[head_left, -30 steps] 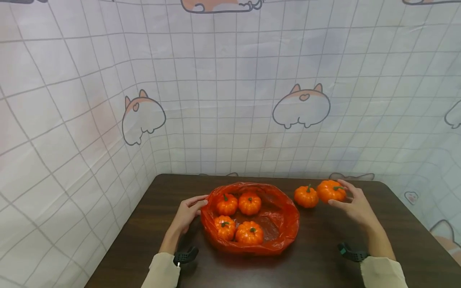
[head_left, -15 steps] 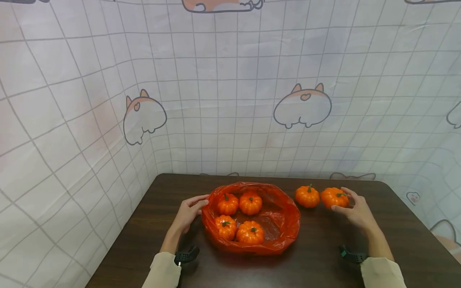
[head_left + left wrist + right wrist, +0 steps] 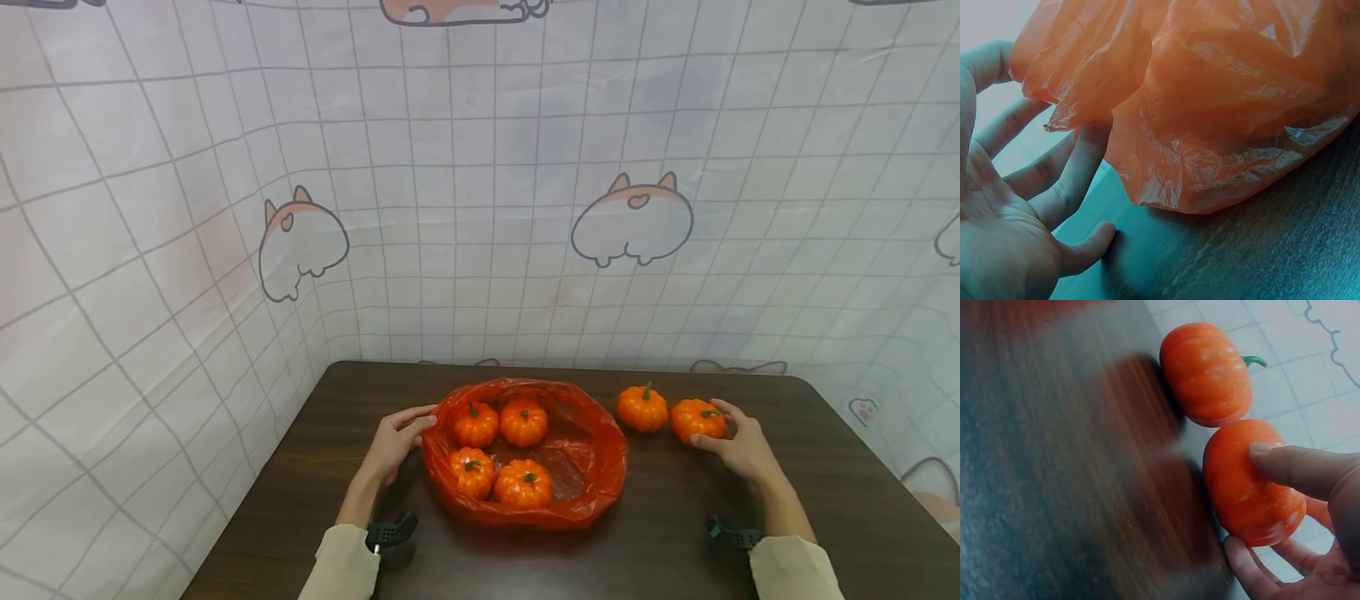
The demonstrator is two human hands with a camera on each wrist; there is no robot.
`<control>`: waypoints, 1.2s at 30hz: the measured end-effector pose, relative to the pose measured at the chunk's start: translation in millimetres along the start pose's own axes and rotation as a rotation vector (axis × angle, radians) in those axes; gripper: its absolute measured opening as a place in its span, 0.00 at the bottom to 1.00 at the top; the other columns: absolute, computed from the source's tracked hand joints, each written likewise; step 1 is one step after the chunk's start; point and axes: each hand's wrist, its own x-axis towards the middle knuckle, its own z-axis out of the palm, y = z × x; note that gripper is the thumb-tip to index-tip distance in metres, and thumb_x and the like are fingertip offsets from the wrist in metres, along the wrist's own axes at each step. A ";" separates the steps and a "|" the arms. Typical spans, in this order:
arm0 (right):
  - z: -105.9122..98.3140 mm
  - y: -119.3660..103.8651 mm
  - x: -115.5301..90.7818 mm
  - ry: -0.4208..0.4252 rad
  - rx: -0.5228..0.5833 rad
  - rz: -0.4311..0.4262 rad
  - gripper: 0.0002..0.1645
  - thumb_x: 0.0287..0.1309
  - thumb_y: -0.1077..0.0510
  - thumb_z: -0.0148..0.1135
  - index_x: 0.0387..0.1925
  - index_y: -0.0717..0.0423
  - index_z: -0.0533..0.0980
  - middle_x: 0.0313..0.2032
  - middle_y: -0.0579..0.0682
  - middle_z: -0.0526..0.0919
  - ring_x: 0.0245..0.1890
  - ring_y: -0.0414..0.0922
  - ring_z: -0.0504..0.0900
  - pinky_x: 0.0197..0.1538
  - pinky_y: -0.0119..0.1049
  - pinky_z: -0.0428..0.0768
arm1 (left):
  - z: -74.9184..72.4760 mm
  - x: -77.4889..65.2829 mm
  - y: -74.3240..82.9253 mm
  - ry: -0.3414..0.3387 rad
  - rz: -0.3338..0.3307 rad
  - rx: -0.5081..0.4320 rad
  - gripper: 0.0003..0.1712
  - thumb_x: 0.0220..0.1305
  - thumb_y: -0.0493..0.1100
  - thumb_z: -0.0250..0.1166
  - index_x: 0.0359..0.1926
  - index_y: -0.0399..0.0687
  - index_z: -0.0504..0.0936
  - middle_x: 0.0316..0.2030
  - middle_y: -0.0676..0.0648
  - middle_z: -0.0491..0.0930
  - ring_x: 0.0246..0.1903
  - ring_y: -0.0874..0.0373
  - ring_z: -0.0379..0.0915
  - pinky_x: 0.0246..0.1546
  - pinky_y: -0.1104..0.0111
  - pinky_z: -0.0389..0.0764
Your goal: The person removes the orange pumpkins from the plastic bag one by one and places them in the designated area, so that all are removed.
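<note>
A red plastic bag point(image 3: 588, 504) stands on the table with its mouth spread wide. Inside sit several small orange pumpkins point(image 3: 523, 483) with green stems, towards its left side. My left hand point(image 3: 392, 446) holds the bag's left rim; in the left wrist view, the fingers point(image 3: 1063, 187) are spread and partly hidden behind the folded edge. To the right of the bag, my right hand point(image 3: 746, 446) grips a small pumpkin point(image 3: 697, 421), thumb on one side and fingers around the other. Just left of it another pumpkin point(image 3: 642, 408) rests on the table.
The dark wooden table point(image 3: 660, 533) has its back edge close to a grid-patterned cloth wall point(image 3: 487, 250) with cartoon animals. A black wrist strap point(image 3: 392, 532) shows on the left arm and a similar one point(image 3: 735, 535) on the right.
My right hand has lowered the pumpkin, moving slightly right and towards me, down to the table beside the other pumpkin. My left hand and the bag have stayed in place.
</note>
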 end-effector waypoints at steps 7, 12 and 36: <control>-1.2 3.6 1.8 -0.031 -0.007 0.041 0.58 0.67 0.45 0.66 0.80 0.65 0.43 0.72 0.82 0.46 0.70 0.78 0.50 0.68 0.78 0.54 | 0.5 -0.4 0.0 0.004 -0.012 -0.001 0.20 0.72 0.45 0.65 0.60 0.42 0.84 0.55 0.40 0.85 0.37 0.56 0.85 0.51 0.60 0.87; -1.7 5.8 2.9 -0.045 -0.015 0.063 0.59 0.67 0.41 0.65 0.81 0.62 0.41 0.72 0.81 0.44 0.70 0.79 0.49 0.67 0.79 0.54 | 0.1 -0.6 -0.5 0.002 -0.010 0.003 0.20 0.72 0.45 0.65 0.60 0.42 0.83 0.55 0.40 0.85 0.37 0.56 0.85 0.52 0.58 0.86; -10.8 10.4 25.9 -0.139 0.070 0.026 0.56 0.69 0.48 0.65 0.81 0.62 0.40 0.74 0.82 0.42 0.68 0.73 0.63 0.57 0.47 0.85 | 0.6 1.3 -2.3 0.014 -0.001 -0.005 0.20 0.72 0.45 0.65 0.60 0.41 0.83 0.55 0.40 0.86 0.36 0.57 0.84 0.50 0.60 0.87</control>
